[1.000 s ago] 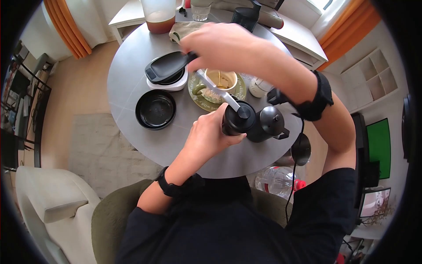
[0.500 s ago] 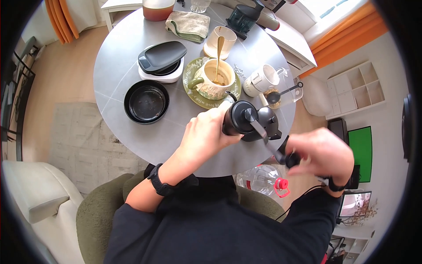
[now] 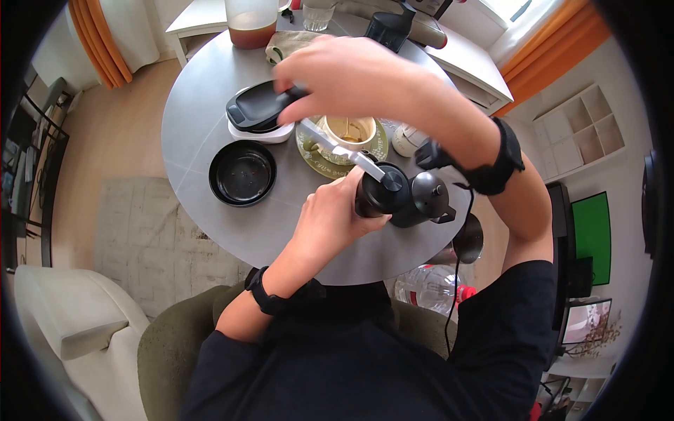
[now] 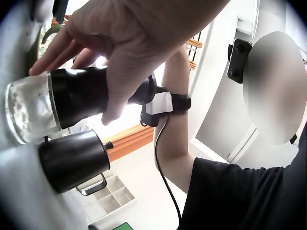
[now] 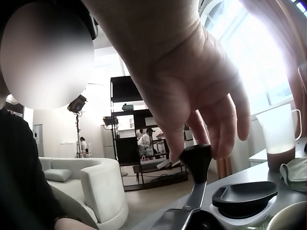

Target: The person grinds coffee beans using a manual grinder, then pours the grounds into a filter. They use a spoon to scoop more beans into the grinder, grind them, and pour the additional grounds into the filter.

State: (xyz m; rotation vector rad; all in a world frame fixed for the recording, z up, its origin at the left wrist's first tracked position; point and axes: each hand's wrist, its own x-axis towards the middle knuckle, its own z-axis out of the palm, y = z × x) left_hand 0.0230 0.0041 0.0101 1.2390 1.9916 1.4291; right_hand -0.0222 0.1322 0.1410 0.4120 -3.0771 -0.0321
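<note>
My left hand (image 3: 330, 216) wraps around the black body of a hand coffee grinder (image 3: 375, 200), which stands upright on the table. Its clear lower jar (image 4: 29, 108) shows in the left wrist view. Over the table's far side, my right hand (image 3: 351, 76) pinches the black knob (image 5: 195, 155) at the end of the grinder's metal crank (image 3: 354, 158). A small black lidded pot (image 3: 430, 195) with a side handle stands right beside the grinder. Behind the crank, partly hidden, a cup (image 3: 358, 133) with a gold spoon sits on a green saucer (image 3: 312, 160).
On the round grey table (image 3: 193, 140), a black dish (image 3: 242, 175) lies left, near a black scoop-shaped tray (image 3: 260, 105) on a white base. A pitcher of brown liquid (image 3: 247, 35) and a folded cloth (image 3: 284, 45) are farther back. A large plastic bottle (image 3: 428, 288) stands below the table edge.
The crank has swung from the near right side round to the far left, my right hand going with its knob. My left hand keeps its hold on the grinder.
</note>
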